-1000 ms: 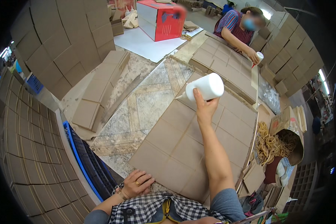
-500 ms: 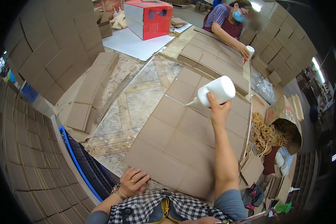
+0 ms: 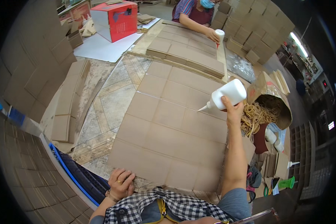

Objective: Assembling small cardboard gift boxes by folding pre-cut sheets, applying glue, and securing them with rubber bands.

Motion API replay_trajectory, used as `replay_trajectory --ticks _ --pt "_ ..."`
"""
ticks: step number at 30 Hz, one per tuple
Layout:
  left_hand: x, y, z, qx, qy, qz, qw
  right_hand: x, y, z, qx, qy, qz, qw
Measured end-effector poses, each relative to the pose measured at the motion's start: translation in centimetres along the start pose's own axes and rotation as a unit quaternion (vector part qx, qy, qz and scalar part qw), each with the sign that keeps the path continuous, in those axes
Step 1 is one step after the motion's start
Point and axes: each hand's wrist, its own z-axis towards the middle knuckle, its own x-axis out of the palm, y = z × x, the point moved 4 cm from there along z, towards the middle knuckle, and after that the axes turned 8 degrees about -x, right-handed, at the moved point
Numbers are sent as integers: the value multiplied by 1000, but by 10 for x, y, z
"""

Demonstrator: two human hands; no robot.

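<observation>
Two bare hands are seen over a spread of flattened cardboard sheets (image 3: 175,127) laid overlapping on the floor. A white glue bottle (image 3: 227,95) is gripped by the right hand (image 3: 231,110), whose fingers are wrapped shut around its lower body; the bottle is tilted on its side, with the pointed nozzle aimed down and to the left, just above the cardboard near the right part of the spread. The left hand (image 3: 120,183) is rested at the near edge of the sheets, fingers loosely curled and pressed on the cardboard, nothing held. A paper sack of rubber bands (image 3: 263,110) is stood open just right of the bottle. At the far end, a second white bottle (image 3: 220,34) is held by another person's hand above a stack of cardboard (image 3: 190,54). A red box (image 3: 115,20) is set on a white sheet (image 3: 100,48) well beyond.
</observation>
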Motion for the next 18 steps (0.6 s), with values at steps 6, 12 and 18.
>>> replay_trajectory --ticks 6,12,18 --pt "2 0 0 15 -14 -10 1000 -77 -10 6 -20 -38 -47 998" --pt "4 2 -3 21 -14 -3 1000 -128 5 1 -23 -72 -103 992" --pt "1 -1 0 14 -15 -9 1000 -120 15 -9 -107 -87 -217 966"
